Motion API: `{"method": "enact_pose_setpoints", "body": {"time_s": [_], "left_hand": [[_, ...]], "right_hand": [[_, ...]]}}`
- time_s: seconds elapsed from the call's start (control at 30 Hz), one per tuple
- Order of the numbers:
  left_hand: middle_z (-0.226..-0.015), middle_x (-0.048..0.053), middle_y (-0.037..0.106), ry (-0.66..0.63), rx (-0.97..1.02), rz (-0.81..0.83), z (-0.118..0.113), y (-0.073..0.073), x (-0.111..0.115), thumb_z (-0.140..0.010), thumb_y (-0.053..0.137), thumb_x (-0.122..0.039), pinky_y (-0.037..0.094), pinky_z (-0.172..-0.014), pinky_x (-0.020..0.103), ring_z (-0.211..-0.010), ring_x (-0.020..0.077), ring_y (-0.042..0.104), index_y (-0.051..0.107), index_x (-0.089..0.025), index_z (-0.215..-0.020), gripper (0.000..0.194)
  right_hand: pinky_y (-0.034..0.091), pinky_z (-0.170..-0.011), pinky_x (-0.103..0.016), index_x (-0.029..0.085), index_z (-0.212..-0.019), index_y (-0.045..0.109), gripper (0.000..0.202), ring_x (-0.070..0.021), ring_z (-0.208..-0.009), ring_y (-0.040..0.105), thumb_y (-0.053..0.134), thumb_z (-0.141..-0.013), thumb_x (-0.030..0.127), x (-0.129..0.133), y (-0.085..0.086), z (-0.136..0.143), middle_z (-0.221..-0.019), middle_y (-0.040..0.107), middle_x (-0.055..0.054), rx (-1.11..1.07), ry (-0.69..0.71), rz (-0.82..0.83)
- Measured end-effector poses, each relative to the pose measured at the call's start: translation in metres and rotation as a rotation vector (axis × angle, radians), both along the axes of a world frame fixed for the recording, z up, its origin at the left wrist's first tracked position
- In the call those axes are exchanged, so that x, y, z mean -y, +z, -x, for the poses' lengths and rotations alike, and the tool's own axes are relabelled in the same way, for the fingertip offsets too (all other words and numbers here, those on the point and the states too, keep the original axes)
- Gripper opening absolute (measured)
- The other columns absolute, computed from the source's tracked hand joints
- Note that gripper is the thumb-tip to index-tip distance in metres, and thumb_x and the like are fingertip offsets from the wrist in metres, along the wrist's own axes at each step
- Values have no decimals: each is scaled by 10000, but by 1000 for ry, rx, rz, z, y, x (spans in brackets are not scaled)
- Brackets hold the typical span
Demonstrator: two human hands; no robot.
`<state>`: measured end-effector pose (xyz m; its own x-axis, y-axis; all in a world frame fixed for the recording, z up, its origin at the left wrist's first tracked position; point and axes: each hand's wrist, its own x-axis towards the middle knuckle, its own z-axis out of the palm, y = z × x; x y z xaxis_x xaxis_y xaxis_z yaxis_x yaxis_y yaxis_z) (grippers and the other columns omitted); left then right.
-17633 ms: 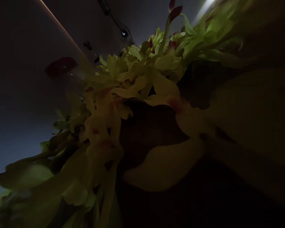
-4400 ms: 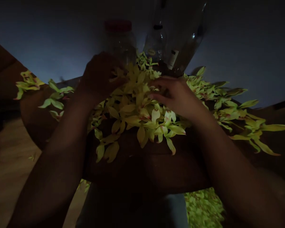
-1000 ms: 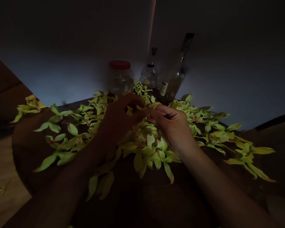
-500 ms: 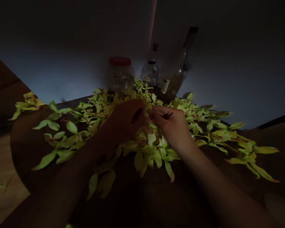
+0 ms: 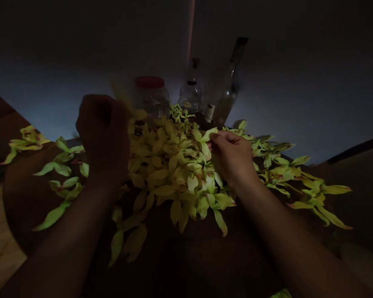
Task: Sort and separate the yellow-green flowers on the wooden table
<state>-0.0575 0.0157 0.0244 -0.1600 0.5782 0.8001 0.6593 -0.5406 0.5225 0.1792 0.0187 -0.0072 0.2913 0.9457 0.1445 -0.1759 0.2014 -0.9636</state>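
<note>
My left hand (image 5: 102,132) is raised on the left, in shadow, with its fingers closed. A blurred yellow-green flower (image 5: 122,96) sticks out past its fingertips. Between the thumb and fingers of my right hand (image 5: 234,155) is a pinched flower (image 5: 205,142), its pale green petals pointing left. Beneath and between both hands spreads a dense heap of yellow-green, orchid-like flowers (image 5: 161,174), some with reddish tips. My left forearm and hand hide part of the heap.
A dark round table (image 5: 199,256) bears the flowers. Behind them stand a clear jar with a red lid (image 5: 149,82), a stoppered glass bottle (image 5: 190,95) and a tall bottle (image 5: 226,103), close to the wall (image 5: 286,107). Some flowers (image 5: 26,140) lie at the left edge.
My hands were together over the heap and are now apart. The left has moved left and up with a flower; the right still pinches a flower. The view has shifted slightly.
</note>
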Motion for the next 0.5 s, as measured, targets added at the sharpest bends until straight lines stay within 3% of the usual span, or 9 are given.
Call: {"method": "enact_pose_setpoints", "body": {"time_s": [0.03, 0.13, 0.2, 0.3, 0.37, 0.5], "left_hand": [[-942, 25, 560, 46, 39, -48, 1, 1, 0, -986, 490, -325, 409, -679, 391, -824, 190, 530, 500, -276, -959, 56], [-1010, 29, 617, 91, -24, -158, -10, 4, 7, -912, 650, -187, 472, -720, 377, -833, 162, 582, 558, -246, -1028, 159], [-980, 26, 679, -59, -239, -167, -22, 4, 14, -952, 640, -185, 513, -815, 386, -914, 187, 636, 631, -227, -961, 44], [-966, 23, 740, -308, -410, -176, -37, -2, 18, -1005, 598, -272, 531, -896, 395, -992, 224, 672, 715, -249, -872, 178], [-955, 16, 754, -359, -385, -131, -40, -6, 17, -1007, 600, -319, 542, -863, 380, -952, 220, 690, 743, -266, -874, 202], [-930, 0, 771, -340, -268, -24, -39, -11, 13, -968, 666, -331, 544, -824, 359, -858, 196, 702, 756, -258, -914, 127]], "right_hand": [[507, -616, -247, 174, -709, 688, 96, -94, -585, 591, 765, -748, 216, 1, 2, 0, -634, 637, 9, 3, -14, -16], [554, -636, -257, 175, -780, 691, 94, -111, -631, 643, 753, -796, 243, 10, 9, 6, -698, 664, -3, 78, -2, -90], [572, -647, -261, 182, -835, 689, 113, -119, -659, 664, 751, -822, 276, 18, 13, 13, -745, 687, -9, 131, 58, -116], [571, -649, -249, 196, -842, 665, 154, -113, -659, 657, 753, -843, 323, 30, 16, 25, -741, 684, 4, 147, 179, -106], [564, -647, -236, 196, -831, 653, 196, -115, -684, 659, 758, -847, 361, 33, 15, 30, -740, 686, 5, 135, 254, -98], [559, -673, -222, 200, -884, 681, 221, -135, -798, 693, 787, -828, 385, 31, 11, 32, -848, 739, -18, 84, 337, -53]]}}
